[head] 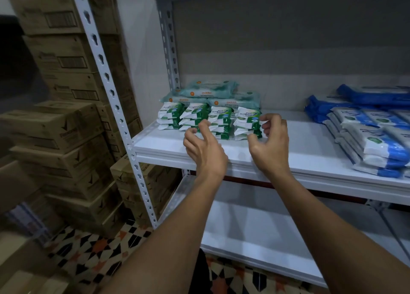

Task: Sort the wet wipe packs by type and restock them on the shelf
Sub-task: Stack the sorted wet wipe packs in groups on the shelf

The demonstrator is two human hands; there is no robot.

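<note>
Small green-and-white wet wipe packs [213, 121] stand in stacks side by side at the left of the white middle shelf [310, 147]. Behind them lie larger pale teal packs [208, 94]. Blue-and-white packs [372, 142] are piled at the shelf's right. My left hand [204, 147] hovers in front of the green stacks, fingers loosely curled and holding nothing. My right hand [270, 140] is at the right end of the row, its curled fingertips touching the side of the rightmost green stack [246, 125], its thumb at the stack's front corner.
Dark blue packs [366, 94] lie at the back right of the shelf. A perforated white upright [115, 107] frames the shelf's left side. Cardboard boxes [57, 138] are stacked to the left. A lower white shelf [255, 233] sits below, above a patterned tile floor [93, 249].
</note>
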